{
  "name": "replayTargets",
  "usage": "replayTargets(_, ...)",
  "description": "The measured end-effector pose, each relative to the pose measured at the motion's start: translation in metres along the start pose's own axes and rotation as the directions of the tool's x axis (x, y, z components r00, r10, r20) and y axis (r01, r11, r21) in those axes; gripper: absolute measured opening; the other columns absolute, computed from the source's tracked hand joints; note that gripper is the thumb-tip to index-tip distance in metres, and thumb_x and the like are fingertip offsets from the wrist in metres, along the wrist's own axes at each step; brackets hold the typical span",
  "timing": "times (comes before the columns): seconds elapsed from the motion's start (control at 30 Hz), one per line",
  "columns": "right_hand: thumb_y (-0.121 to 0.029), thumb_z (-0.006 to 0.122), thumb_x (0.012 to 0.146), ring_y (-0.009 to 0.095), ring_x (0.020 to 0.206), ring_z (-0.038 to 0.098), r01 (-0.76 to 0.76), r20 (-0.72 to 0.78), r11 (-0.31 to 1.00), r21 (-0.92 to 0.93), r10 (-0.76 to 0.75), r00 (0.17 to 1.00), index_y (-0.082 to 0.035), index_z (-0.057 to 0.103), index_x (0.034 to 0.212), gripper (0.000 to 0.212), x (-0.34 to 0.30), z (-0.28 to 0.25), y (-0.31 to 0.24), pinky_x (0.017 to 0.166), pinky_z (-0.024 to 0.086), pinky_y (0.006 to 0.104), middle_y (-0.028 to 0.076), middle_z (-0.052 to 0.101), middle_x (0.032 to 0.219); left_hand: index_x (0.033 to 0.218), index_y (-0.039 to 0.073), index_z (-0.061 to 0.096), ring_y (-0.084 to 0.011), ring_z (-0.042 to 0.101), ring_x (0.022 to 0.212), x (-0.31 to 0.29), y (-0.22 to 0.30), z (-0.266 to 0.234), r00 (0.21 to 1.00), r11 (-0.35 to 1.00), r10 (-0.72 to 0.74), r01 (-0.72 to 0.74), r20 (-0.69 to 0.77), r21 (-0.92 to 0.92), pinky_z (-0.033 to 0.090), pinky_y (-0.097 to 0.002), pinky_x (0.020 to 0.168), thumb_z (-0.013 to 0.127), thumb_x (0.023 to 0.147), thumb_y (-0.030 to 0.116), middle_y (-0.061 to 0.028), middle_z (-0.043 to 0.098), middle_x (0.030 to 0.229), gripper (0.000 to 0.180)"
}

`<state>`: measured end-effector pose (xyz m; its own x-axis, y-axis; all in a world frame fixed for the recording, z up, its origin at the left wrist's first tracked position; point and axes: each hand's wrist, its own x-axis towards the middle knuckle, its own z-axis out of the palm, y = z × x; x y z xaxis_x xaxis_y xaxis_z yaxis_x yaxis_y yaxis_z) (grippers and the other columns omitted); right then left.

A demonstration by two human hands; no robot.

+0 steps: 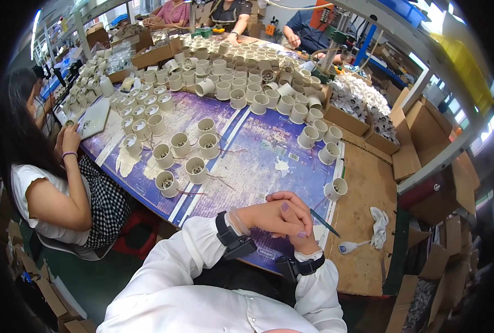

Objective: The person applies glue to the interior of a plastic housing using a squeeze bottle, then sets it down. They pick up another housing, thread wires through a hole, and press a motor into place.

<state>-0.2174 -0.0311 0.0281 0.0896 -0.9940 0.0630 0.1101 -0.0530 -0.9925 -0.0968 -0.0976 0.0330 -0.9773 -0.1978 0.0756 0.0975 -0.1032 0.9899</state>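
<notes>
Folded together above the front of the table are my left hand [272, 218] and my right hand [302, 222]. Their fingers are closed over one another, and I see no object between them. Some fingers are partly hidden by the overlap. A thin dark green stick-like tool [326, 223] lies just right of my hands. The nearest white cup-shaped part [335, 189], with small metal pieces inside and a thin wire, stands to the upper right. Left of my hands are several similar cup-shaped parts [196, 170] with reddish wires. Both my wrists wear black strapped devices.
A crumpled white cloth [379, 227] and a white, spoon-shaped item [351, 246] lie on the brown board [363, 272] at right. Many white cups crowd the far table. Cardboard boxes [347, 117] hold small white parts. A co-worker [58, 188] sits at left; others work across.
</notes>
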Motion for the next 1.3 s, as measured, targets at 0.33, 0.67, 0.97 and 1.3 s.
replayTargets(0.33, -0.04, 0.057, 0.089, 0.014, 0.084, 0.059, -0.035, 0.016, 0.999, 0.023, 0.034, 0.999, 0.002, 0.053, 0.109, 0.047, 0.0, -0.001, -0.003, 0.057, 0.053, 0.0208, 0.011, 0.059, 0.105, 0.098, 0.008, 0.066, -0.0043, 0.048, 0.051, 0.001, 0.001, 0.0, 1.0, 1.0, 0.02, -0.02, 0.007, 0.022, 0.038, -0.0186, 0.045, 0.062, 0.087, 0.017, 0.0025, 0.057, 0.071, 0.015)
replayTargets(0.67, -0.037, 0.058, 0.088, 0.015, 0.09, 0.058, 0.031, 0.014, 0.999, 0.028, -0.032, 0.999, 0.001, 0.054, 0.108, 0.043, 0.001, -0.003, 0.004, 0.065, 0.052, 0.0237, 0.011, 0.059, 0.107, 0.094, 0.01, 0.066, -0.0055, 0.048, 0.05, 0.003, -0.003, 0.002, 0.975, 0.969, 0.224, -0.223, 0.003, 0.101, 0.039, -0.019, 0.044, 0.062, 0.086, 0.018, 0.0023, 0.056, 0.071, 0.012)
replayTargets(0.97, -0.038, 0.06, 0.088, 0.017, 0.094, 0.057, 0.074, -0.019, 0.997, -0.017, -0.074, 0.997, 0.002, 0.054, 0.11, 0.046, 0.002, -0.002, 0.005, 0.08, 0.048, 0.0254, 0.01, 0.059, 0.106, 0.094, 0.009, 0.067, -0.005, 0.05, 0.052, 0.002, -0.002, -0.002, 0.999, 0.998, 0.042, -0.042, -0.006, 0.04, 0.039, -0.0194, 0.045, 0.063, 0.086, 0.018, 0.002, 0.057, 0.073, 0.012)
replayTargets(1.3, -0.042, 0.062, 0.085, 0.017, 0.093, 0.058, 0.041, 0.02, 0.996, -0.074, -0.039, 0.999, 0.001, 0.053, 0.111, 0.051, 0.002, -0.004, 0.003, 0.077, 0.049, 0.0257, 0.011, 0.059, 0.106, 0.097, 0.009, 0.068, -0.0051, 0.05, 0.051, 0.001, -0.005, -0.003, 0.999, 0.999, 0.035, -0.035, 0.018, 0.042, 0.038, -0.0196, 0.044, 0.063, 0.087, 0.021, 0.0009, 0.06, 0.077, 0.016)
